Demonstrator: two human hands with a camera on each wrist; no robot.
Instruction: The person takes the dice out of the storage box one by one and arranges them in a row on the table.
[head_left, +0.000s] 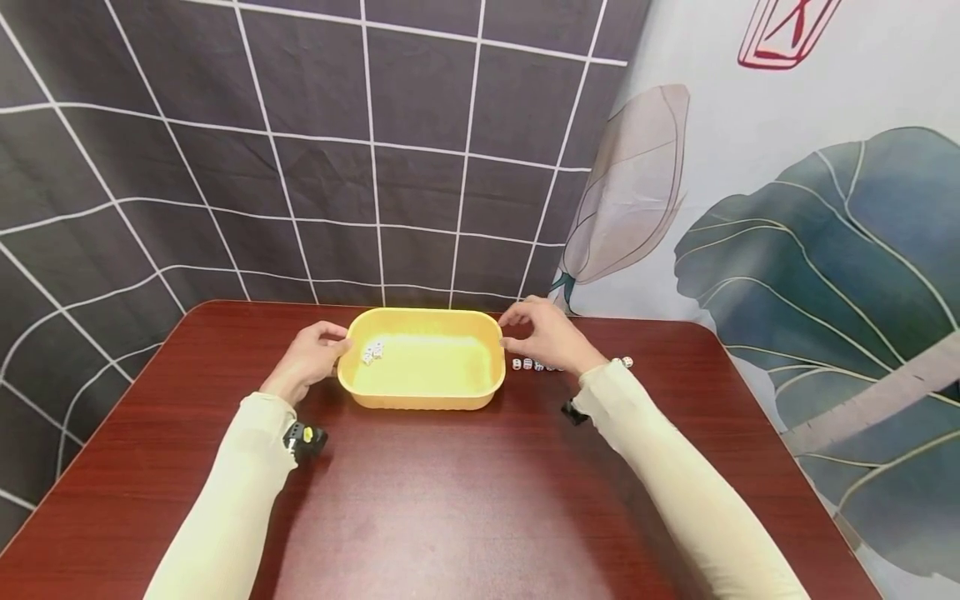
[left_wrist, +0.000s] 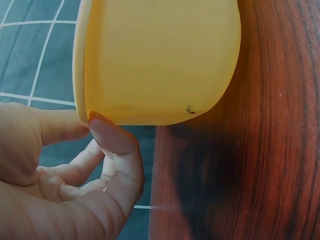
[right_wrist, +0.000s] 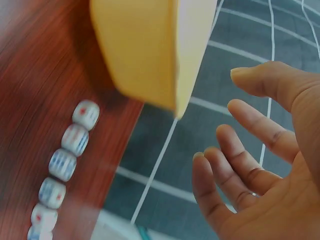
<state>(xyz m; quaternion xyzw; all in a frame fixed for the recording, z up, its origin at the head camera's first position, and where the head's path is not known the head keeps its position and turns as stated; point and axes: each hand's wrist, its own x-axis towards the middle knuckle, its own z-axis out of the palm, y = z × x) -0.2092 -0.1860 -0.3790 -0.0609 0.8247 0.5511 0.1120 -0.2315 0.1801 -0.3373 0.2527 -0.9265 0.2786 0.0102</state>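
A yellow oblong tray stands near the table's back edge, with a few white dice at the left inside it. My left hand pinches the tray's left end between thumb and forefinger, as the left wrist view shows at the rim. Beside the right end is my right hand, its fingers spread and loosely bent with nothing between them. In the right wrist view a gap separates them from the tray. A row of white dice lies on the table by that end, partly hidden by the right hand in the head view.
The dark red wooden table ends at the back against a grey cloth with white grid lines. A leaf-patterned hanging covers the right side. Black wrist cameras sit at the cuffs.
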